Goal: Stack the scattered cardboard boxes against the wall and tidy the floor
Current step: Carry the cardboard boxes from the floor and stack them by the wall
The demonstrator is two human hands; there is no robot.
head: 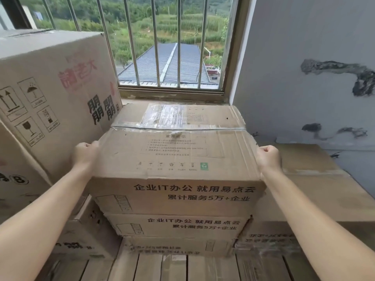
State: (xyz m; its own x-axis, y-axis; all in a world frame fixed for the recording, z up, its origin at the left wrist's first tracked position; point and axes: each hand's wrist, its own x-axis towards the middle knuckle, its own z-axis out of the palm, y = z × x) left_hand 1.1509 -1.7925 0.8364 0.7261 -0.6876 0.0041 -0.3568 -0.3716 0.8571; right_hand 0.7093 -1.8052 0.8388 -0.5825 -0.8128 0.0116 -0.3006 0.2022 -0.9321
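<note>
Below the barred window (170, 43), head view: top box (178, 151) sits on a stack of like-printed cartons, its far edge close under the window sill. Left hand (86, 154) and right hand (267, 158) grip the box at opposite top side edges, fingers curled over the cardboard on each side; both arms are stretched fwd. Whether the box rests fully on the second box (182, 224) or is borne partly by the hands cannot be told; it looks seated, slightly overhanging toward the viewer.

Stack, as shown: top box, second box, then a third box (178, 245) beneath, partly hidden. Left of the window: tall printed carton (50, 94), standing w/ handling symbols on its face, atop other cartons. Right of the window: flat carton (304, 189), lower than the top box, against the grey wall (304, 57), which has patches of missing plaster.

Progress (judgement): most boxes in view are already ranked under and beside the window, so stacking is well along; this box is at or near final placement, perhaps needing a push back to sit flush. Nearest the viewer, flattened cardboard (142, 266) lies low in the frame. Rest of floor is out of view, so what remains of the tidying cannot be told.
</note>
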